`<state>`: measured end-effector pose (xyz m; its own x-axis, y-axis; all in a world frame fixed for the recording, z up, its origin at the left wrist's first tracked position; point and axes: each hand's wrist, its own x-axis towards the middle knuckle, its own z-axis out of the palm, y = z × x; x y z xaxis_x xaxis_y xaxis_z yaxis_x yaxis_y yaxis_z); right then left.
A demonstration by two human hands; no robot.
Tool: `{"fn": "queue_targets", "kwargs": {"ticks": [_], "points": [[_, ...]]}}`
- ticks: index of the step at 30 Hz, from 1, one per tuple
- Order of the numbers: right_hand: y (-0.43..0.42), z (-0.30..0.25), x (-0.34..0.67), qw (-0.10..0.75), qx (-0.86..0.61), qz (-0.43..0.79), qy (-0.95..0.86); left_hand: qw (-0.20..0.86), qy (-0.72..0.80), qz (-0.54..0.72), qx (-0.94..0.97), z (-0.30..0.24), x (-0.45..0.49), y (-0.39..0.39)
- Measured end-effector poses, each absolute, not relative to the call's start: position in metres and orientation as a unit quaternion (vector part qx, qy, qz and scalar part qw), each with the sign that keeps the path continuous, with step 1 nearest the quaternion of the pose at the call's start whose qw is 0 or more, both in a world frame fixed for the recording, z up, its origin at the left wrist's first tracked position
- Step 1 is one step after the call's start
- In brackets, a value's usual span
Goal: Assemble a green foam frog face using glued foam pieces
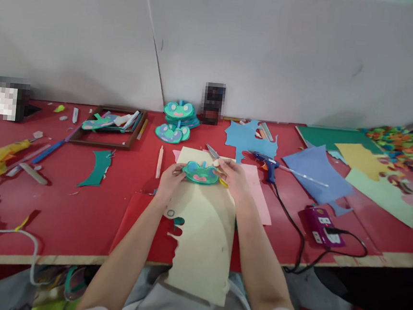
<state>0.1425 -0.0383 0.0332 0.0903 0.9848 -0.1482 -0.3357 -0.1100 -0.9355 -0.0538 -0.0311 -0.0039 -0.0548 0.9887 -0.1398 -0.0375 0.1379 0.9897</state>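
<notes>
My left hand (170,178) and my right hand (232,176) hold a teal foam frog-face cutout (200,172) between them, one at each end, over a cream paper sheet (203,232). The right hand also grips scissors (214,154), blades pointing up and left, with a yellow handle showing under the fingers. Both hands are closed in pinches on the cutout.
A blue glue gun (269,164) lies right of my hands, its cord running to a purple power strip (323,225). Finished frog cutouts (177,118) are stacked at the back. A wooden tray (109,127) of tools, coloured paper sheets (315,172) and scraps (402,143) lie around.
</notes>
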Motion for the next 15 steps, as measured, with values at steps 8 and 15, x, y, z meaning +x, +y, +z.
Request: {"fn": "queue_targets", "kwargs": {"ticks": [8,15], "points": [[-0.082,0.016,0.134,0.59,-0.464,0.58,-0.315,0.365,0.583,0.422,0.591,-0.009,-0.052,-0.035],[-0.093,0.007,0.137,0.605,-0.567,0.425,-0.364,0.316,0.592,0.403,0.622,-0.011,-0.048,-0.04]]}}
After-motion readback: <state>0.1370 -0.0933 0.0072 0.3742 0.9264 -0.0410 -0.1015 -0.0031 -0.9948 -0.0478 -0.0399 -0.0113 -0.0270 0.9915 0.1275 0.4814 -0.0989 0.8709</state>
